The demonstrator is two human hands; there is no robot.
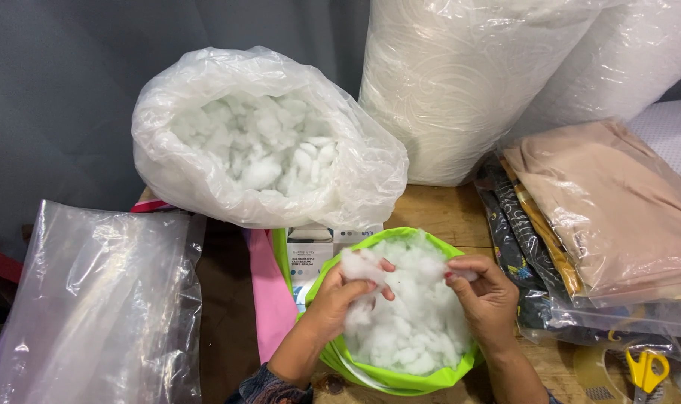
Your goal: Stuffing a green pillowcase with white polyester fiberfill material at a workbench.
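Observation:
A bright green fabric cover (pixel 400 378) sits open at the bottom centre, filled with white fluffy stuffing (pixel 411 329). My left hand (pixel 339 298) grips a clump of that stuffing at the cover's left rim. My right hand (pixel 484 293) pinches another tuft of stuffing at the right rim. Both hands are inside the opening, a little apart. Behind them stands a large clear plastic bag (pixel 206 187) full of the same white stuffing (pixel 269 153), its mouth open.
An empty clear plastic bag (pixel 101 299) lies at the left. Two big wrapped white rolls (pixel 460 90) stand at the back. Bagged folded fabrics (pixel 610 202) are stacked at the right. Yellow-handled scissors (pixel 646 370) lie at the bottom right. A pink strip (pixel 269 292) and a small box (pixel 310 251) are on the wooden table (pixel 445 213).

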